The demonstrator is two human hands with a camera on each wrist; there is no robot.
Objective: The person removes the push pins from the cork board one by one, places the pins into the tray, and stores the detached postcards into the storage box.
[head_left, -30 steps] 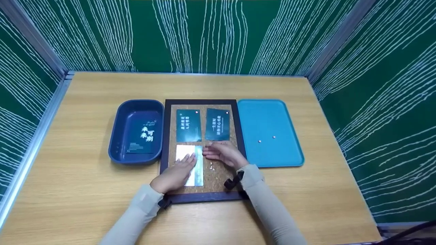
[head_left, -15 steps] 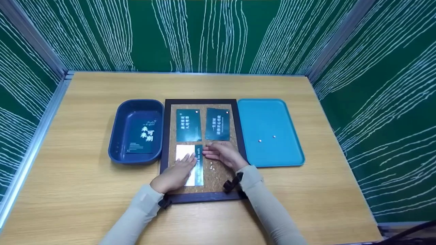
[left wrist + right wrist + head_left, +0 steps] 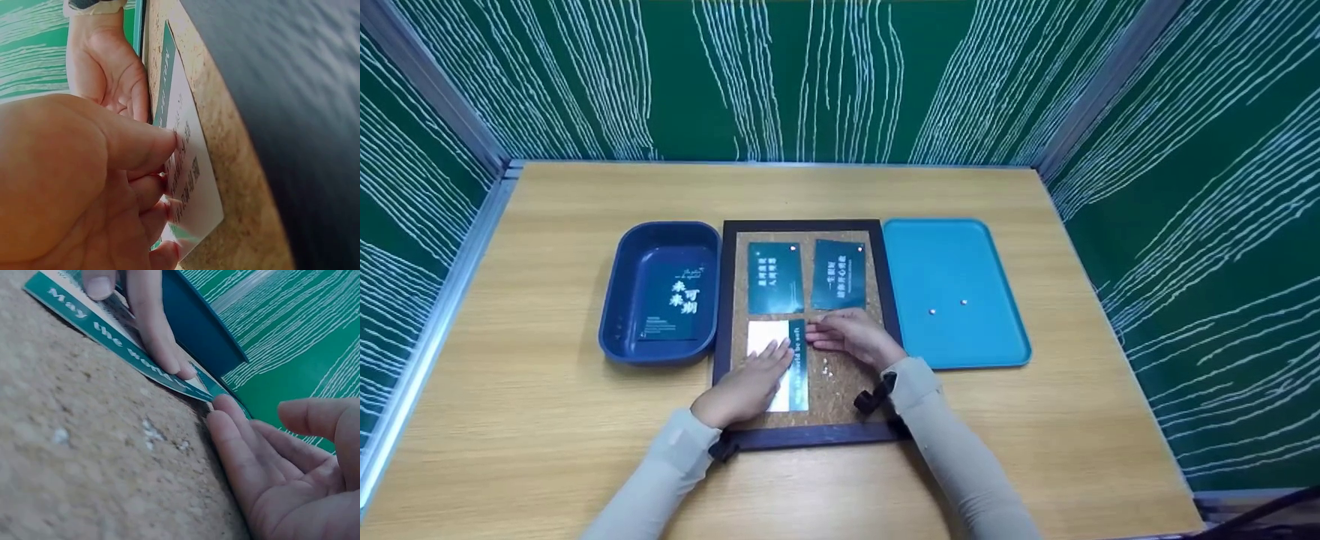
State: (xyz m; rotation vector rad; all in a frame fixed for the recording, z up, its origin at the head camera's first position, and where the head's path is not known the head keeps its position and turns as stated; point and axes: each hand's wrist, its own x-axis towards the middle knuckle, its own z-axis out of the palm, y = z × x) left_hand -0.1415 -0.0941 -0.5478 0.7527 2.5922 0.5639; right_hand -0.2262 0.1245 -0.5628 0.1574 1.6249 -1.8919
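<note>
A white card with a teal lettered strip (image 3: 798, 382) lies on the lower left of the cork board (image 3: 847, 405). My left hand (image 3: 750, 382) rests on it, fingers nearly straight across the white part. In the left wrist view, that card (image 3: 194, 208) shows printed text beside the thumb. My right hand (image 3: 855, 339) lies palm inward on the cork, its fingertips at the card's upper right edge. The right wrist view has its fingers (image 3: 236, 450) loosely extended and the thumb apart, holding nothing. Two teal cards, left (image 3: 775, 285) and right (image 3: 840, 281), are pinned above.
To the left stands a navy bin (image 3: 611, 300) with a dark lettered card (image 3: 671, 304) inside. A blue tray (image 3: 960, 255) on the right bears two small pins (image 3: 932, 311). White marks (image 3: 826, 367) show on the cork below my right hand. Green patterned panels surround the table.
Both hands stay in place. Glare on the card's teal strip has faded since a second ago, and its lettering shows more clearly.
</note>
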